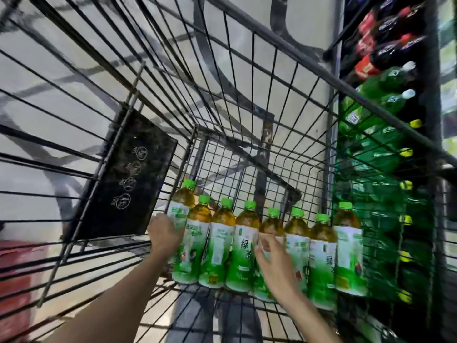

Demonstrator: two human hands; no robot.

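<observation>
Green-tea bottles (241, 263) stand in a row, green-capped, amber inside.

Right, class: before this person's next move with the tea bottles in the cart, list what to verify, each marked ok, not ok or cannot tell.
1. Tea bottles all standing, none toppled: ok.
2. Green caps on all eight: ok.
3. Left hand grips the leftmost bottle: ok.
4. Right hand has hold of a bottle: not ok, fingers open.
5. Right hand touching the row: cannot tell, blurred.
6. Bottles inside the cart and its wire walls: ok.
</observation>
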